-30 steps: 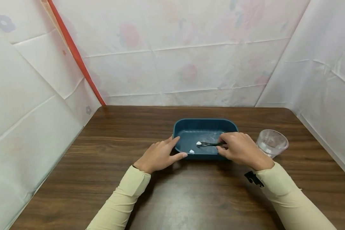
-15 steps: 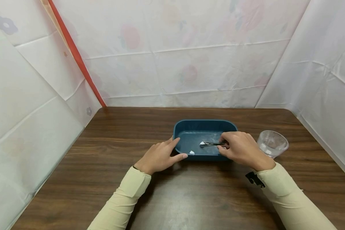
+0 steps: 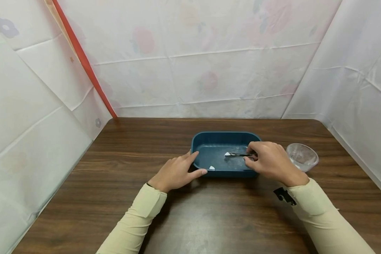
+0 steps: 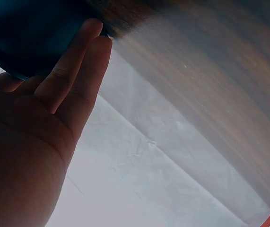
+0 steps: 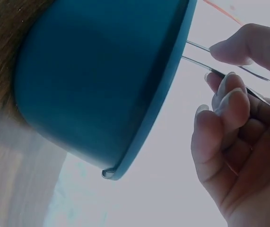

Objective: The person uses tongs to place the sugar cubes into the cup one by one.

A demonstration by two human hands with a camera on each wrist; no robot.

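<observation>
A dark blue rectangular tub (image 3: pixel 227 174) stands on the wooden table. My left hand (image 3: pixel 176 172) rests at its near left corner, index finger over the left rim and thumb along the front rim. In the left wrist view its fingers (image 4: pixel 85 71) lie fairly straight against the tub's outside. My right hand (image 3: pixel 271 160) pinches a pair of dark metal tweezers (image 3: pixel 239 155) between thumb and fingers, above the tub's right end. At the tweezers' tips is a small white piece (image 3: pixel 227 154). Another white piece (image 3: pixel 212 168) lies inside near the front wall.
A clear glass cup (image 3: pixel 303 155) stands right of the tub, partly behind my right hand. The wooden table (image 3: pixel 139 141) is bordered by pale printed sheeting (image 3: pixel 190 84) at the back and both sides.
My right hand has drawn the tweezers rightward and slightly up, with the white piece at their tips. The left hand and the tub stay in place.
</observation>
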